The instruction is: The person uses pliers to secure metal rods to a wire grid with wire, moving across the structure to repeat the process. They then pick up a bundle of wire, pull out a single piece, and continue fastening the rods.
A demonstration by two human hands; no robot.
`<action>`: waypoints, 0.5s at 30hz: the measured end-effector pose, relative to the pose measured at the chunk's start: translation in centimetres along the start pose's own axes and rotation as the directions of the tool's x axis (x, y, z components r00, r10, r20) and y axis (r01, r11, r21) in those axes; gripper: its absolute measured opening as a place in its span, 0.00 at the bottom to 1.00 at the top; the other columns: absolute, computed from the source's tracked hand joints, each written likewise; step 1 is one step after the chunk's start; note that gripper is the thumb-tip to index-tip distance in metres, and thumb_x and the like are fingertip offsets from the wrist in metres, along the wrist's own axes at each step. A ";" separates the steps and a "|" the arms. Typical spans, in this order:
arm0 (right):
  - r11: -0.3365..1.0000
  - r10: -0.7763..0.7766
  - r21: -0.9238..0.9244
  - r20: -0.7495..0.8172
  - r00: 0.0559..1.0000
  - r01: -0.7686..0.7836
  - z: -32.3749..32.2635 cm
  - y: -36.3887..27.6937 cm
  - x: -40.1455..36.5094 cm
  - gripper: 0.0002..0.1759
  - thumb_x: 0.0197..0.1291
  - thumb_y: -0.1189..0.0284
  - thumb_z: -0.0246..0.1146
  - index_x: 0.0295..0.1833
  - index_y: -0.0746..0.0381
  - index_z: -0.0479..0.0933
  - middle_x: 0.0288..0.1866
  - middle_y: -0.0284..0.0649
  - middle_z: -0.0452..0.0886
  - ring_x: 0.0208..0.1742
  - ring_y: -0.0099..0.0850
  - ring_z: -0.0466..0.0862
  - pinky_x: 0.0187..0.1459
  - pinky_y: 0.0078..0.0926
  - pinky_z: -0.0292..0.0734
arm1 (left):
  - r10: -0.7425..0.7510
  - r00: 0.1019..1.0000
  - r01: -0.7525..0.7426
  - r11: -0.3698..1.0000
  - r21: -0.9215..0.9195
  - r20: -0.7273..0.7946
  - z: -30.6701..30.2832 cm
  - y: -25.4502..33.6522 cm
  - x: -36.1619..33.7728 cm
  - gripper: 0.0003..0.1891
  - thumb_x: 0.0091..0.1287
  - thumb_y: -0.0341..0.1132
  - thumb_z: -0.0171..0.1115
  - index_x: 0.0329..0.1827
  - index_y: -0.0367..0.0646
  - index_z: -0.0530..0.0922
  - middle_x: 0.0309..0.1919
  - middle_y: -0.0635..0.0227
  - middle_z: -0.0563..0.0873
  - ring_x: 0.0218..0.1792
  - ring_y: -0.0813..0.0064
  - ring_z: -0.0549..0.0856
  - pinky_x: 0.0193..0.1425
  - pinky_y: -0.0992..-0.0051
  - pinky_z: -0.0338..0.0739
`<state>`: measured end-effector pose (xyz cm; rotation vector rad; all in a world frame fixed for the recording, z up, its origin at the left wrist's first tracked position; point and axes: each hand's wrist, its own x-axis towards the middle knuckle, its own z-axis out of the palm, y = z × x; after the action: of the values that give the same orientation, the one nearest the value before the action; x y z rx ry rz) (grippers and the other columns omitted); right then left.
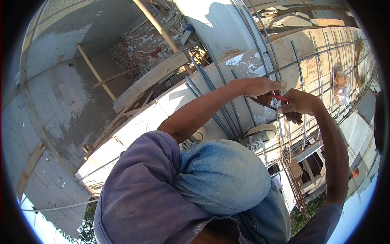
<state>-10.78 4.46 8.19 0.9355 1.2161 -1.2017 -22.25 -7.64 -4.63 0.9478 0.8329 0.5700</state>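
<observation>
The person crouches over a run of steel reinforcing bars (211,87) that lie on a pale concrete ledge (162,110), with both arms stretched out in front of a bent knee in blue jeans (223,175). The right hand (300,103) is closed into a fist round a red-handled tool (281,98), probably pincers or a tying hook, though the view is too small to be sure. The tool's red part pokes out towards the left hand (260,87), just beside it. That hand has its forefinger out and the other fingers curled down over a thin dark bar, and I cannot tell whether they actually grip it. A grey sneaker (258,134) stands on the bars beneath the hands. A rebar grid (321,61) spreads beyond them. A wooden plank (150,79) and rubble (146,42) lie further off.
</observation>
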 end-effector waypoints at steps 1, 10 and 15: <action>1.000 -0.001 0.000 0.005 1.000 0.001 0.1 0.1 0.3 0.15 0.54 0.66 0.68 0.32 0.69 0.78 0.23 0.44 0.81 0.24 0.30 0.82 0.34 0.26 0.78 | -0.049 0.998 0.049 0.999 0.002 0.026 0.2 0.5 -0.8 0.44 0.69 0.72 0.32 0.52 0.37 0.81 0.22 0.67 0.77 0.25 0.73 0.75 0.32 0.72 0.70; 0.892 -0.232 0.373 -0.104 0.967 0.254 9.1 4.1 -2.7 0.22 0.53 0.68 0.75 0.33 0.62 0.65 0.15 0.34 0.73 0.12 0.24 0.76 0.13 0.20 0.68 | -0.179 0.972 0.163 0.980 0.114 0.151 0.7 2.9 -3.7 0.39 0.69 0.68 0.44 0.36 0.34 0.82 0.25 0.62 0.80 0.28 0.74 0.81 0.33 0.72 0.78; 0.763 -0.104 0.602 -0.242 0.965 0.233 15.6 7.7 -6.1 0.22 0.52 0.66 0.75 0.36 0.61 0.67 0.20 0.31 0.73 0.17 0.21 0.76 0.18 0.20 0.70 | 0.189 0.973 -0.163 0.969 0.186 -0.129 0.6 0.3 -3.0 0.25 0.70 0.55 0.56 0.46 0.39 0.81 0.36 0.60 0.85 0.39 0.72 0.85 0.47 0.70 0.79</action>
<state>-0.16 -8.51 15.97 1.4909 1.0728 -1.7545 -23.54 -10.01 -3.08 1.1589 0.9466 0.7363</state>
